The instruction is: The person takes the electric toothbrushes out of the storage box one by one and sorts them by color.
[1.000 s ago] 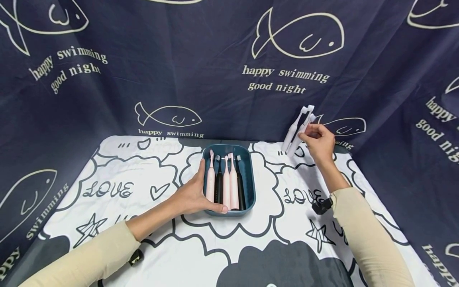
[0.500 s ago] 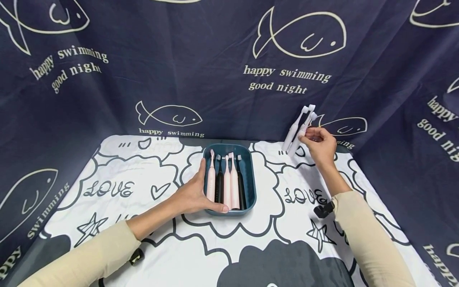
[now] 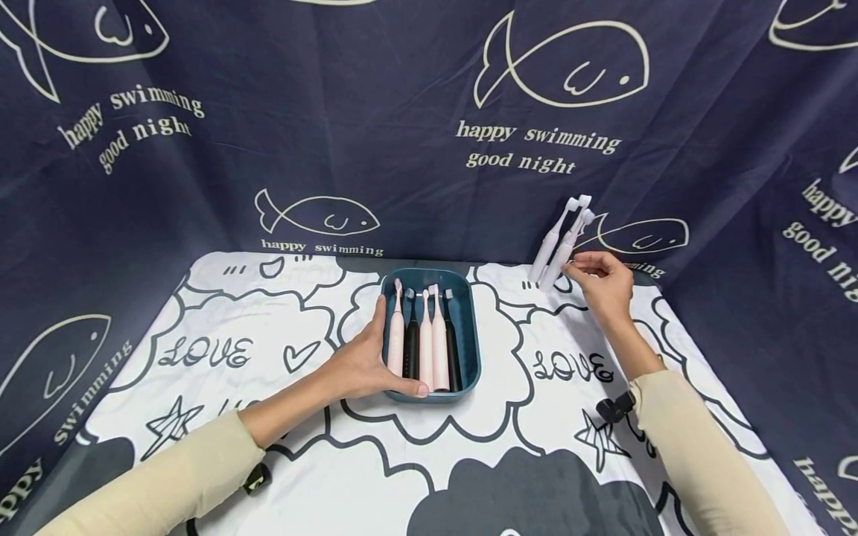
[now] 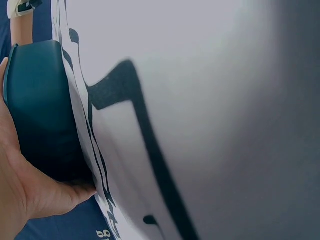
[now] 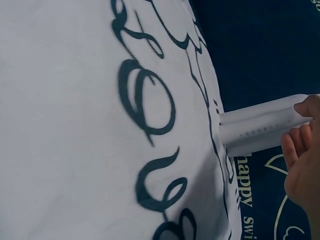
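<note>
My left hand [image 3: 365, 361] grips the near left corner of a dark blue-green plastic box [image 3: 471, 335], its thumb along the front wall and fingers along the left side. In the left wrist view the box [image 4: 37, 110] shows from outside. Inside lie pink electric toothbrushes [image 3: 439, 350] and black electric toothbrushes [image 3: 410, 350], side by side, heads to the back. Several white electric toothbrushes [image 3: 547, 246] stand leaning at the back right. My right hand [image 3: 606, 286] is beside their handles, fingers loosely bent. In the right wrist view its thumb overlaps a white handle [image 5: 260, 125].
A white patterned cloth [image 3: 268, 402] covers the table. Behind it hangs a dark blue curtain [image 3: 402, 134] printed with fish, and the curtain continues along both sides.
My right hand has slid down and slightly right along the white toothbrushes, which stay standing. The left hand and the box have stayed in place.
</note>
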### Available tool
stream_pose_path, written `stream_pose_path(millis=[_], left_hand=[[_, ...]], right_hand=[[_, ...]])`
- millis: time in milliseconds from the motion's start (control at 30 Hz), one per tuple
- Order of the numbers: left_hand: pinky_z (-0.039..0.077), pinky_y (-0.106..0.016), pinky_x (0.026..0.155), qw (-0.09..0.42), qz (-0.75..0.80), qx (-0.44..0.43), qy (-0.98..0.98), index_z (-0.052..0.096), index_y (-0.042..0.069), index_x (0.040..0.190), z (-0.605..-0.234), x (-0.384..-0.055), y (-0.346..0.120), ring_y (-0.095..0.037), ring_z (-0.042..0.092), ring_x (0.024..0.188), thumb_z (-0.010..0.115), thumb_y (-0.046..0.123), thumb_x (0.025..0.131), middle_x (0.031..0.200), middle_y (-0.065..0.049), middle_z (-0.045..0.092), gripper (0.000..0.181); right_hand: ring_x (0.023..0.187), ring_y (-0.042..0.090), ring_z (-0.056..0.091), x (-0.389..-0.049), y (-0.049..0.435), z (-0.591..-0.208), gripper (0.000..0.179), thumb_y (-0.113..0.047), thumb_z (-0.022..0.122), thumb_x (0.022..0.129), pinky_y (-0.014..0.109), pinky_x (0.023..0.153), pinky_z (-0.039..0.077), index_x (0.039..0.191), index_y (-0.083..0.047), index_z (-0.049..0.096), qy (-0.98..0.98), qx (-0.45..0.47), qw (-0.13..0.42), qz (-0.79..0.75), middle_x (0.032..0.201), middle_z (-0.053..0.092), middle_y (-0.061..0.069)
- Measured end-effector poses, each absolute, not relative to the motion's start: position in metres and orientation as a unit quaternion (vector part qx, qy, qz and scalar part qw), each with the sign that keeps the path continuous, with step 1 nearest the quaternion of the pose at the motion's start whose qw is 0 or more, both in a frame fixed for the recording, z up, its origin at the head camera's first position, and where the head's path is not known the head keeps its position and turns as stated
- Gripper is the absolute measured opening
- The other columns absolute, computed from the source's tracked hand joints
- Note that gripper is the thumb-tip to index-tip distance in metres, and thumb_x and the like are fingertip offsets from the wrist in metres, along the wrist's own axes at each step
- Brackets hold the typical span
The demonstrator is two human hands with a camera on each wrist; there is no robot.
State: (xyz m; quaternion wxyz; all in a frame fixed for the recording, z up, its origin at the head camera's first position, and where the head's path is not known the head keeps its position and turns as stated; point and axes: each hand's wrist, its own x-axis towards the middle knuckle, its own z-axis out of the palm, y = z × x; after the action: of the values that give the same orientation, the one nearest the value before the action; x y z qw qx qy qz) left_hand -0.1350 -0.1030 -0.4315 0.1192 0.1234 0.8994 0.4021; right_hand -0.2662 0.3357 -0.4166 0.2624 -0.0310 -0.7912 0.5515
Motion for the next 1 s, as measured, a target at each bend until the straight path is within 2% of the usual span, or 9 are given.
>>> stream_pose_path(millis=[367, 533, 633, 767, 1000], left_hand=[[0.041, -0.064, 0.131, 0.125, 0.401, 0.121, 0.899, -0.024, 0.027, 0.179, -0.431, -0.136, -0.104, -0.041, 0.026, 0.174, 0.102, 0.078, 0.06, 0.191, -0.017, 0.006, 0.18], [0.041, -0.064, 0.131, 0.125, 0.399, 0.121, 0.9, -0.024, 0.028, 0.179, -0.431, -0.136, -0.104, -0.041, 0.026, 0.174, 0.102, 0.078, 0.06, 0.191, -0.016, 0.006, 0.18], [0.041, -0.064, 0.131, 0.124, 0.399, 0.121, 0.9, -0.024, 0.028, 0.179, -0.43, -0.136, -0.103, -0.041, 0.026, 0.174, 0.102, 0.078, 0.06, 0.191, -0.016, 0.006, 0.18], [0.041, -0.063, 0.131, 0.126, 0.4, 0.122, 0.9, -0.024, 0.029, 0.179, -0.43, -0.136, -0.103, -0.04, 0.025, 0.174, 0.102, 0.078, 0.06, 0.191, -0.015, 0.005, 0.18], [0.042, -0.063, 0.131, 0.126, 0.399, 0.119, 0.9, -0.024, 0.028, 0.179, -0.431, -0.136, -0.103, -0.04, 0.027, 0.174, 0.102, 0.081, 0.058, 0.191, -0.015, 0.006, 0.182]], right_hand=[[0.075, -0.008, 0.069, -0.259, 0.33, -0.427, 0.034, 0.003, 0.089, 0.09, 0.008, 0.069, 0.052, 0.12, 0.012, 0.077, -0.78, -0.036, 0.203, 0.591, 0.076, 0.073, -0.028], [0.076, -0.009, 0.069, -0.253, 0.323, -0.425, 0.035, -0.002, 0.088, 0.092, 0.008, 0.073, 0.054, 0.123, 0.01, 0.077, -0.801, -0.037, 0.157, 0.576, 0.077, 0.073, -0.03], [0.076, -0.009, 0.071, -0.25, 0.318, -0.423, 0.037, -0.003, 0.087, 0.094, 0.009, 0.074, 0.058, 0.125, 0.013, 0.074, -0.804, -0.019, 0.13, 0.581, 0.08, 0.074, -0.029], [0.077, -0.005, 0.076, -0.248, 0.308, -0.422, 0.038, 0.004, 0.083, 0.096, 0.015, 0.075, 0.063, 0.127, 0.02, 0.069, -0.777, 0.006, 0.102, 0.621, 0.083, 0.077, -0.022], [0.078, -0.005, 0.076, -0.245, 0.287, -0.421, 0.04, 0.0, 0.085, 0.097, 0.018, 0.077, 0.065, 0.129, 0.019, 0.07, -0.788, 0.02, 0.073, 0.611, 0.084, 0.077, -0.023]])
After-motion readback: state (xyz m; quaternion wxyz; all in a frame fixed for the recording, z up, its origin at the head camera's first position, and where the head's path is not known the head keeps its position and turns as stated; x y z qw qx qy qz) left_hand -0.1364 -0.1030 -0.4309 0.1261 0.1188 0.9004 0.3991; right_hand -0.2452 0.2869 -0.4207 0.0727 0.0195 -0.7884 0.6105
